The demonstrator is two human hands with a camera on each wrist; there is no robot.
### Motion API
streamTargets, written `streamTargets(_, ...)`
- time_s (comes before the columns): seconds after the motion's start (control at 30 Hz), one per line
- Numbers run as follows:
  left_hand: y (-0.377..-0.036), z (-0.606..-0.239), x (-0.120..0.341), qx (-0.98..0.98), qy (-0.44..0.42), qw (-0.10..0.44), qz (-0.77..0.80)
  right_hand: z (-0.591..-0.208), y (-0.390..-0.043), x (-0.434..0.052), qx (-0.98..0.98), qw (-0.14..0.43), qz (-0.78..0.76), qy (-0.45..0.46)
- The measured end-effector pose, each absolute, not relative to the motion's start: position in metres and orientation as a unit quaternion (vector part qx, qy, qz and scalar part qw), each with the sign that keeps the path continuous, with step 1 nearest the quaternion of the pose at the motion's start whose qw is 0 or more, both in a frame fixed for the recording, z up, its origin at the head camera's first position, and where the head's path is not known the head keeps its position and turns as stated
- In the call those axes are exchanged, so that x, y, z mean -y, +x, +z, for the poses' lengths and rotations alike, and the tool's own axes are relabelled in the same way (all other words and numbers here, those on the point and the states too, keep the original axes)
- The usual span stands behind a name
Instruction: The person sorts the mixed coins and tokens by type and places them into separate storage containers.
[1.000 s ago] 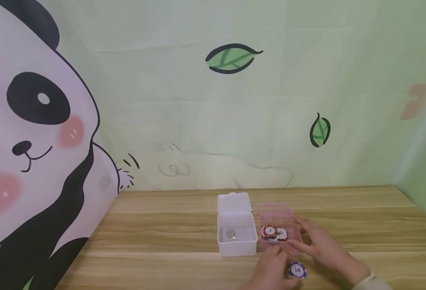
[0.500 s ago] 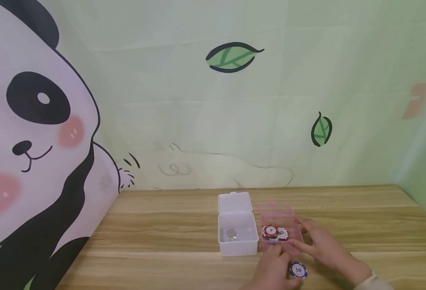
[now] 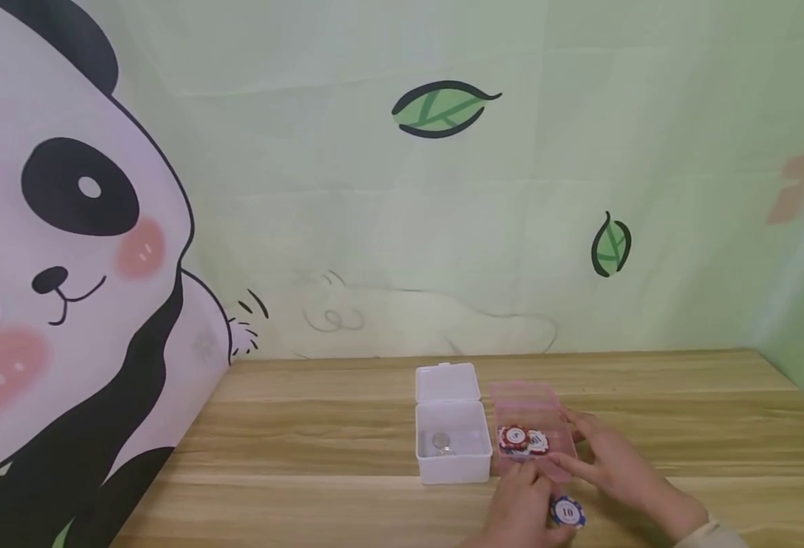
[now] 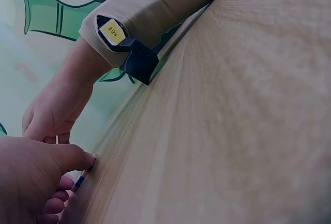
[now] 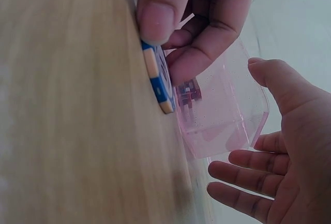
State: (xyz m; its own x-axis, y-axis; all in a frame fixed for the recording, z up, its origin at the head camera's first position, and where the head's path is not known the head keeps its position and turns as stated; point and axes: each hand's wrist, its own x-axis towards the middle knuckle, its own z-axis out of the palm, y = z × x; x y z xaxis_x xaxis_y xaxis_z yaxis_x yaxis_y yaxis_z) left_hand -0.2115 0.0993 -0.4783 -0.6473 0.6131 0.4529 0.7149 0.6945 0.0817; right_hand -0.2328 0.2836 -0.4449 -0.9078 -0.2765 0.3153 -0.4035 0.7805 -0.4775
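Observation:
A blue and white poker chip (image 3: pixel 567 511) marked 10 is pinched at its edge by my left hand (image 3: pixel 518 506), just in front of the pink clear box. In the right wrist view the chip (image 5: pixel 159 76) is tilted on edge close to the tabletop, my left thumb (image 5: pixel 158 25) on its upper end. My right hand (image 3: pixel 617 460) rests against the right side of the pink box (image 3: pixel 535 415), thumb at the front corner, other fingers nearly straight in the right wrist view. Red and white poker chips (image 3: pixel 516 436) lie inside that box, its lid standing back.
Left of the pink box stands a white plastic box (image 3: pixel 452 469), lid raised, with coins (image 3: pixel 441 440) in it. Both sit on a wooden table (image 3: pixel 319 449). Behind the table hangs a green cloth (image 3: pixel 347 190) printed with a panda and leaves.
Hands, chip and boxes keep their places relative to one another. The whole head view has drifted a little, so everything shows slightly further right.

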Motion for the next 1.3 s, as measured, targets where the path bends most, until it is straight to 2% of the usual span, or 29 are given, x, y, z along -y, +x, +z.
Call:
streamTargets(0.17, -0.2103, -0.4761, -0.0993, 0.906, -0.361, 0.176, -0.135, -0.4451, -0.2333, -0.2836, 0.940, 0.114, 0.264, 0.181)
streamTargets(0.6, -0.2099, -0.4772, -0.1001, 0.904, -0.361, 0.171, -0.154, -0.4450, -0.2317, -0.2827, 0.941, 0.130, 0.252, 0.185)
streamTargets(1.1, -0.2071, -0.4752, -0.1024, 0.898, -0.364, 0.186, -0.163, -0.4438, -0.2306, -0.2841, 0.942, 0.135, 0.247, 0.182)
streamTargets(1.3, -0.2055, -0.4721, -0.1002, 0.885, -0.378, 0.220, -0.161, -0.4448, -0.2320, -0.2836, 0.937, 0.133, 0.263, 0.185)
